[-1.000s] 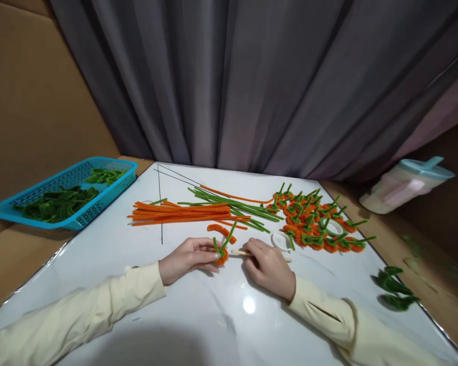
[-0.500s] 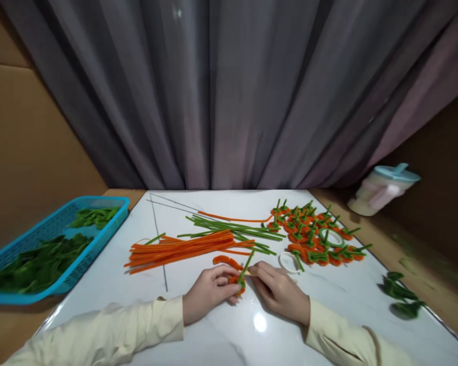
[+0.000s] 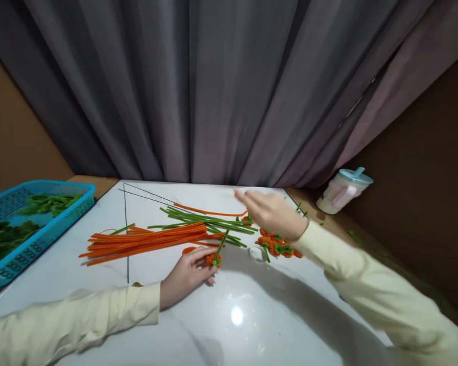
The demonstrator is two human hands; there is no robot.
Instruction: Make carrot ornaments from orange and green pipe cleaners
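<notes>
My left hand (image 3: 189,277), low over the white table, pinches a small orange chenille-stem piece (image 3: 209,260) with a green stem (image 3: 222,244) standing up from it. My right hand (image 3: 273,212) is raised over the table's right part, fingers together and pointing left, blurred by motion. A tiny pale bit (image 3: 232,193) shows at its fingertips; I cannot make out what it is. Below it, finished orange-and-green pieces (image 3: 277,246) are partly hidden by the hand and sleeve. A white tape ring (image 3: 256,254) lies beside them. An orange curl (image 3: 189,250) rests behind my left hand.
Orange chenille stems (image 3: 148,243) lie bundled at left centre, with green stems (image 3: 209,221) behind. A blue basket (image 3: 68,206) of green pieces (image 3: 49,203) stands at the left. A lidded cup (image 3: 343,190) stands at the back right, before a grey curtain (image 3: 213,91).
My right hand has left the orange piece and swung up and right, over the finished ones. My left hand still holds its piece. The view has turned to the right.
</notes>
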